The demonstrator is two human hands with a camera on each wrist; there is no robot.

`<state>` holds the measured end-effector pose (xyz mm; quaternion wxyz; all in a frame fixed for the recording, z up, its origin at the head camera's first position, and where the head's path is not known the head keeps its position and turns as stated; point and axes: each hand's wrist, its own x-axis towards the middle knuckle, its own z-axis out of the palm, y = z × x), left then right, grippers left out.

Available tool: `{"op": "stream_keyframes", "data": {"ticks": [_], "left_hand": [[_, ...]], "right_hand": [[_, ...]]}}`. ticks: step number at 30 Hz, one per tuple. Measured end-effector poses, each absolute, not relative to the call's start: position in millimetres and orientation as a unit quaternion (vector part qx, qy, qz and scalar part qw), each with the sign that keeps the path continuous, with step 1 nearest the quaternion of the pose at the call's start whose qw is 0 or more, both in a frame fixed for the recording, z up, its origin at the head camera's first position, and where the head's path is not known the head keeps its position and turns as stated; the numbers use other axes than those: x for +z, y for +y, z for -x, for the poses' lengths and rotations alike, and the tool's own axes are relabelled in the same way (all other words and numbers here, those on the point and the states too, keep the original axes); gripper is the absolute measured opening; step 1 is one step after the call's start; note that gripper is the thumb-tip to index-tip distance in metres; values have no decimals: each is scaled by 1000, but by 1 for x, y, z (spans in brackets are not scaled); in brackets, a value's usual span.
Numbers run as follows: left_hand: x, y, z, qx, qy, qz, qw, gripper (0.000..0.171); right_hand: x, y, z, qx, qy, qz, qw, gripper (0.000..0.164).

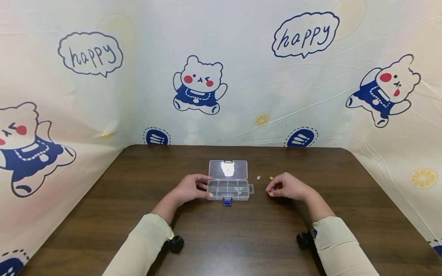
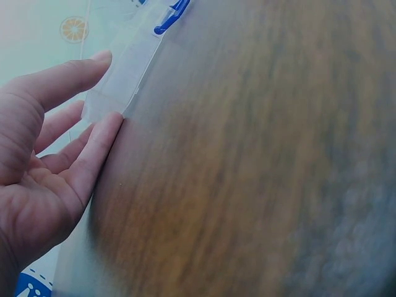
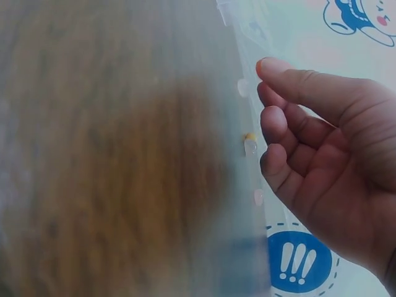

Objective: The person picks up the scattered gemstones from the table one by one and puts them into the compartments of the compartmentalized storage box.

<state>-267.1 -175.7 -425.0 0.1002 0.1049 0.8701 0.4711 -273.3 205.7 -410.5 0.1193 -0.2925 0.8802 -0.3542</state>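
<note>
Tabletop (image 1: 228, 237) in dark wood, with a clear compartment box (image 1: 221, 189) open at its centre and a hand at either side.

The box lies mid-frame, lid (image 1: 215, 168) folded open towards the top, blue latch (image 1: 227, 201) facing the bottom edge. Left of centre, the left hand (image 1: 188, 188) grips the box's end between thumb and fingers; right of centre, the right hand (image 1: 290, 187) pinches what looks like an orange-red piece (image 3: 259, 68). Beyond its fingertips lie a pale piece (image 1: 258, 177) and a yellow piece (image 1: 271, 178); something whitish (image 1: 239, 190) shows in the box's right-hand cells. The step in hand seems to be lifting one piece; the next move probably calls for a light, sure pinch leftward to a cell, box held steady.
</note>
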Motion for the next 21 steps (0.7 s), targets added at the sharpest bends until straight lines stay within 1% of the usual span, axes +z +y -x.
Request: {"op": "stream_keyframes", "data": {"ticks": [15, 21], "left_hand": [[-425, -176, 266, 472, 869, -110, 98, 59], [-426, -176, 267, 472, 869, -111, 96, 59]], "right_hand": [[-400, 193, 270, -370, 876, 294, 91, 12], [-398, 186, 270, -378, 873, 294, 90, 14]]}}
